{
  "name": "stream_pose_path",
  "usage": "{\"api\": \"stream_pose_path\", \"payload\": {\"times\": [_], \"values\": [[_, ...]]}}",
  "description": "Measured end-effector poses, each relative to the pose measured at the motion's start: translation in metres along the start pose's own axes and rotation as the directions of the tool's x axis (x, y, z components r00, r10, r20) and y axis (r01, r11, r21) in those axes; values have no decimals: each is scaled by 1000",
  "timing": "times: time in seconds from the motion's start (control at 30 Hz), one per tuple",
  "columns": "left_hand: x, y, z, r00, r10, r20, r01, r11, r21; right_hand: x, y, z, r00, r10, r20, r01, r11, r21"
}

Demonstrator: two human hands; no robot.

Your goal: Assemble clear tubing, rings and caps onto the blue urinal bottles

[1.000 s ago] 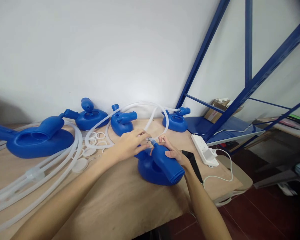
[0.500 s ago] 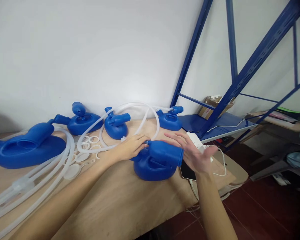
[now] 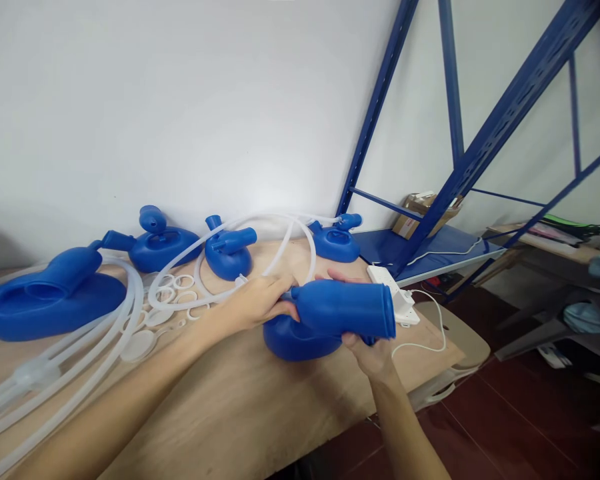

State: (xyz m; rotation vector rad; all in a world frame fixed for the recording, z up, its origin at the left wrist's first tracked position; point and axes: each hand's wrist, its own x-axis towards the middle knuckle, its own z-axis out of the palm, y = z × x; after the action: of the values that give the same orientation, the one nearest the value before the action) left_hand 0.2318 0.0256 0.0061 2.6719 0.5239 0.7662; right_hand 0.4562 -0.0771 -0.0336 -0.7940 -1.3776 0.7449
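In front of me stands a blue plastic urinal bottle [image 3: 300,343] on the wooden table. Over its top lies a blue cylindrical funnel [image 3: 347,308], its wide open end facing right. My left hand [image 3: 260,301] is closed around the narrow stem at the funnel's left end. From below and behind, my right hand [image 3: 371,355] grips the funnel near its wide end, most of its fingers hidden behind it. Whether the funnel is joined to the bottle underneath, I cannot tell.
Several more blue urinal bottles [image 3: 230,257] stand along the wall. Clear tubing [image 3: 137,293], white rings [image 3: 185,282] and round caps [image 3: 138,347] lie at left. To the right are a white power strip [image 3: 380,277], a blue shelf frame [image 3: 460,180] and a chair [image 3: 460,327].
My right hand, open beside the funnel before, has closed around it. The funnel has shifted right and its wide end sticks out further, while my left hand stays at its stem.
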Motion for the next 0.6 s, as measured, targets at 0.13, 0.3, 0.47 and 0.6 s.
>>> {"api": "stream_pose_path", "payload": {"times": [0.13, 0.3, 0.47, 0.6], "values": [[-5, 7, -5, 994, 104, 16, -104, 995, -4, 5, -16, -10, 979, -155, 131, 156, 988, 2], [-4, 17, -9, 978, 169, 126, -164, 985, -51, 8, -48, -21, 870, -258, 421, 303, 952, -43], [7, 26, -22, 929, 238, 283, -232, 971, -54, 20, -99, -24, 836, -65, 545, 256, 924, -283], [15, 23, -26, 908, 339, 248, -369, 926, 86, 35, -108, -30, 737, -49, 674, 327, 899, -292]]}}
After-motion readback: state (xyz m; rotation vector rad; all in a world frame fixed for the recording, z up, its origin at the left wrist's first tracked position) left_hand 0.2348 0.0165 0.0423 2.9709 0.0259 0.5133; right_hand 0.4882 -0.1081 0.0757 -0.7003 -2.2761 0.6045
